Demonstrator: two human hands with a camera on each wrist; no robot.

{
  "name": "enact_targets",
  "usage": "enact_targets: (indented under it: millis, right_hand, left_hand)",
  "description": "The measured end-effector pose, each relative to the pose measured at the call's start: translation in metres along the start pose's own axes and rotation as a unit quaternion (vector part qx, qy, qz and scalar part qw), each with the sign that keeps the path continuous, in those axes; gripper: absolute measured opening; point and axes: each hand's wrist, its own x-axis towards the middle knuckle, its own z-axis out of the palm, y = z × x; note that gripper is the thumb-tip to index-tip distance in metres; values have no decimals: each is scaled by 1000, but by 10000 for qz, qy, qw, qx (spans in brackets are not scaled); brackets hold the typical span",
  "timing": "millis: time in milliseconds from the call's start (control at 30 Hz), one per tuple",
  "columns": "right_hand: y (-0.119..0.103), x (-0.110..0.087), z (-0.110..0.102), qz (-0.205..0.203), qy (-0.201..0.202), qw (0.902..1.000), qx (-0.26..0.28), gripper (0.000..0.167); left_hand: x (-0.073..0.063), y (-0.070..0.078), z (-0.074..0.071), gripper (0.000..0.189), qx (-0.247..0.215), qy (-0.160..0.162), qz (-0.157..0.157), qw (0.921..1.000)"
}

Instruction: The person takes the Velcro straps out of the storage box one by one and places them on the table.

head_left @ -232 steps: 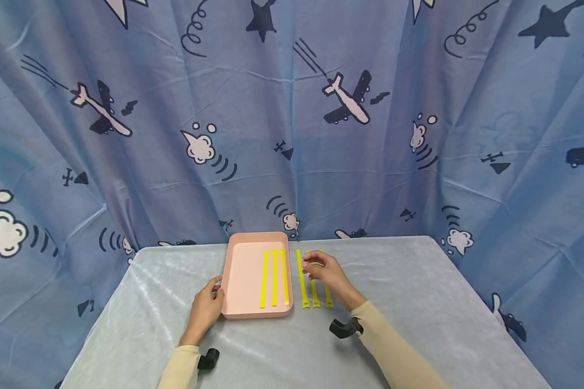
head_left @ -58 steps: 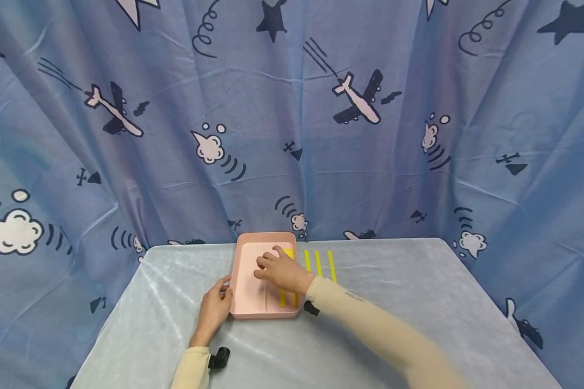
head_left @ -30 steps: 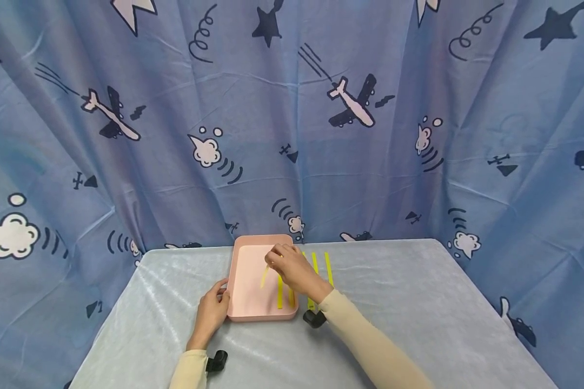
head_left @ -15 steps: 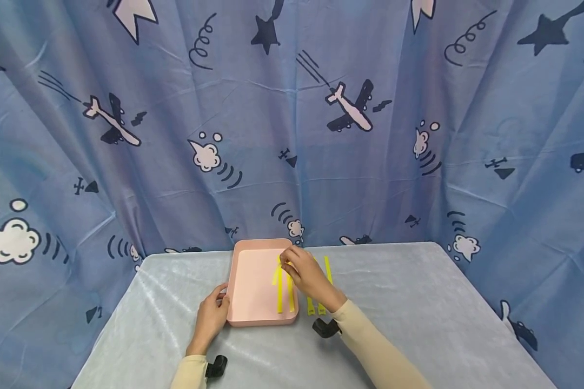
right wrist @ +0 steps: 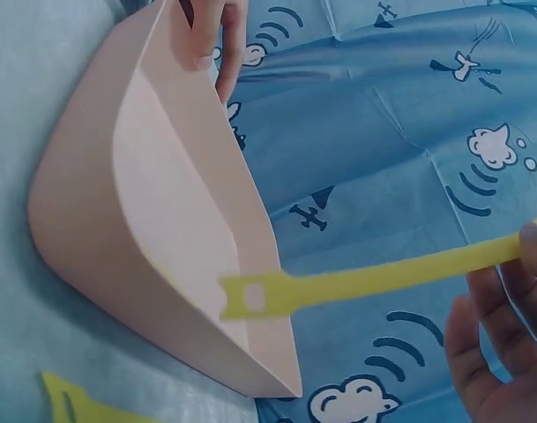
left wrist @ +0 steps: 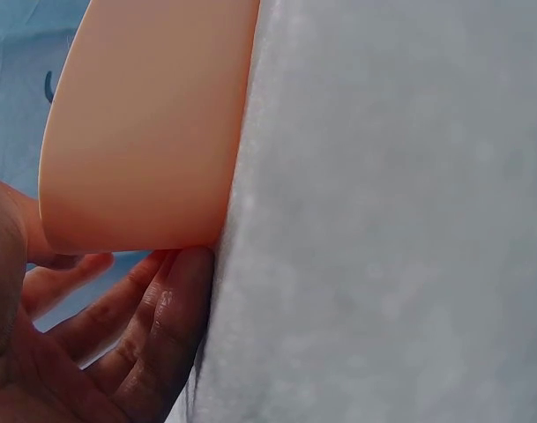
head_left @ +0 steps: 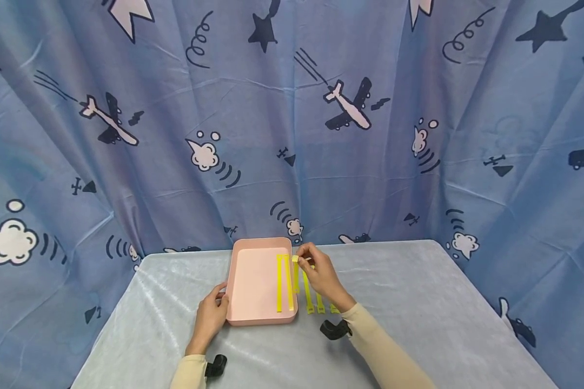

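Observation:
A pink rectangular tray [head_left: 253, 292] stands on the table with two yellow strap-type cable ties [head_left: 279, 283] lying along its right side. My left hand [head_left: 209, 316] holds the tray's left edge; in the right wrist view, one of its digits overlaps the inside of the wall. My right hand [head_left: 323, 275] pinches a third yellow cable tie [right wrist: 365, 282] near one end. That tie hangs over the tray's right rim, its broad slotted, notched head toward the tray in the right wrist view. Right of the tray, three more cable ties [head_left: 307, 294] lie side by side, partly hidden by my right hand.
A pale grey cloth covers the table [head_left: 409, 313]. Behind it hangs a blue patterned curtain [head_left: 253, 183]. Each wrist wears a black camera mount [head_left: 334, 329]. The tray's raised wall [right wrist: 83, 194] separates its inside from the ties on the table.
My right hand went into the tray, took up the leftmost of its three cable ties, and has carried it right to the tray's right rim. My left hand has stayed at the tray's left edge.

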Motion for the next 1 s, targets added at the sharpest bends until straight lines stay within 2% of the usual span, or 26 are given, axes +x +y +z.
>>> enact_targets:
  millis: [167, 400, 600, 800, 1000]
  right_hand:
    - [4, -1, -1, 476, 11, 9975, 518, 4]
    - [-23, -6, -17, 1044, -140, 9877, 1160, 12]
    - [12, -6, -17, 1444, 20, 9771, 1561, 15]
    - [20, -8, -28, 1382, 205, 9763, 1653, 17]
    - [29, -13, -38, 1547, 200, 9744, 1620, 18]
  left_hand:
    - [1, 0, -1, 38, 13, -9, 27, 10000]
    - [1, 1, -1, 39, 51, -16, -11, 10000]
    - [0, 0, 0, 39, 56, -16, -15, 10000]
    - [0, 0, 0, 38, 2, -49, -63, 10000]
    - [1, -1, 0, 38, 14, -60, -47, 10000]
